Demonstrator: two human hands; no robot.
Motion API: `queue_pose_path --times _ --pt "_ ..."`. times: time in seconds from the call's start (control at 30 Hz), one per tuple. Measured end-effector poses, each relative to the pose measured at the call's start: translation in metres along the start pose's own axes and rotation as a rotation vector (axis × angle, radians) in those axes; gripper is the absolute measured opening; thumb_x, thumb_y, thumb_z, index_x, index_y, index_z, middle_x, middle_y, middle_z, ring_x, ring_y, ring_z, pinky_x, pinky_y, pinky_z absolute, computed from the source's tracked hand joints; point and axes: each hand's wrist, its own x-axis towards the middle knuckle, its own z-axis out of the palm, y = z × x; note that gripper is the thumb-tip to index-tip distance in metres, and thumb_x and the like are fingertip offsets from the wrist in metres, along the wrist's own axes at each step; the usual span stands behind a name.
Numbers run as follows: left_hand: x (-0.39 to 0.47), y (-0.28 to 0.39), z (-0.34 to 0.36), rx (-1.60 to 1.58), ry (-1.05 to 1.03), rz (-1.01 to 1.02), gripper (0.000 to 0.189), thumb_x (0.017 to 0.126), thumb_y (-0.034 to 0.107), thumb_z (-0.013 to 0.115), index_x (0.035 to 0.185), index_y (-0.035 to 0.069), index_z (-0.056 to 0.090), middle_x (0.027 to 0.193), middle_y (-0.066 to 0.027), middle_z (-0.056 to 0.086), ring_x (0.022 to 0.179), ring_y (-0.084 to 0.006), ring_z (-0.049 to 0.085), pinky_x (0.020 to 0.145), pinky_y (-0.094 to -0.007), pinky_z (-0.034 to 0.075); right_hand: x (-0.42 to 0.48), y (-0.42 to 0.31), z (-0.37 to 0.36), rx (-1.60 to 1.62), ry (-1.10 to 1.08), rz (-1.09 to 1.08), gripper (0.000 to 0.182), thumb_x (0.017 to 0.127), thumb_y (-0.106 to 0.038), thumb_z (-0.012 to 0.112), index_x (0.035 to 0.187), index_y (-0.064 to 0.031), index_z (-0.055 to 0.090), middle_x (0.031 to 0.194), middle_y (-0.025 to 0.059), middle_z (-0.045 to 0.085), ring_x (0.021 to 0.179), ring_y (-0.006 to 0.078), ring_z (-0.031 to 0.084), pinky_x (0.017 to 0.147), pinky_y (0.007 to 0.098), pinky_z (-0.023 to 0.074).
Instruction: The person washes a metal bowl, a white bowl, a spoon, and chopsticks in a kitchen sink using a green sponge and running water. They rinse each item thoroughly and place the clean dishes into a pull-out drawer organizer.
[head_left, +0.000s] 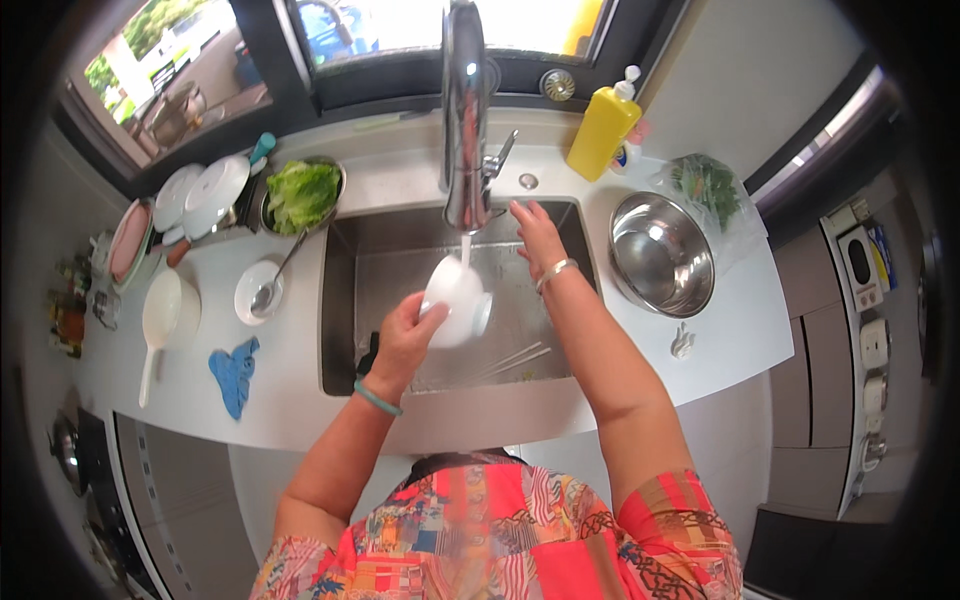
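My left hand (405, 334) grips a white bowl (452, 300), tilted on its side with its foot to the right, under water running from the chrome faucet (466, 187). My right hand (538, 234) is raised over the right part of the stainless steel sink (360, 262), fingers apart, holding nothing and not touching the bowl. Several thin light sticks, which look like chopsticks (517, 360), lie on the sink floor below the bowl. A dark object at the sink's left wall is partly hidden behind my left hand.
Left of the sink are a bowl of lettuce (300, 196), a small white dish (247, 291) with a spoon, a white long-handled pan (171, 307) and a blue cloth (236, 375). To the right stand a steel bowl (660, 255), a yellow pump bottle (604, 135) and a plastic bag of greens (709, 187).
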Motion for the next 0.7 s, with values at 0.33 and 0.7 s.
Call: queue_pose_path --times 0.33,0.7 --pt "-0.025 -0.005 -0.046 -0.628 0.081 -0.192 0.037 0.099 0.020 0.060 0.131 0.004 0.052 0.127 -0.0110 0.061 0.116 -0.0257 0.060 0.101 -0.0464 0.049 0.058 -0.107 0.067 -0.476 0.071 -0.235 0.105 0.072 -0.041 0.067 0.151 0.0093 0.018 0.156 0.0292 0.025 0.145 0.0368 0.028 0.119 0.0338 0.0265" --pt "-0.017 -0.023 -0.027 -0.581 0.038 -0.356 0.037 0.099 0.024 0.059 0.131 0.005 0.053 0.124 -0.0096 0.064 0.113 -0.0245 0.062 0.099 -0.0450 0.050 -0.053 0.045 -0.017 -0.303 -0.127 -0.300 0.035 0.086 -0.038 0.068 0.083 -0.0041 0.072 0.078 0.0114 0.072 0.076 0.0236 0.070 0.073 0.0356 0.0548"
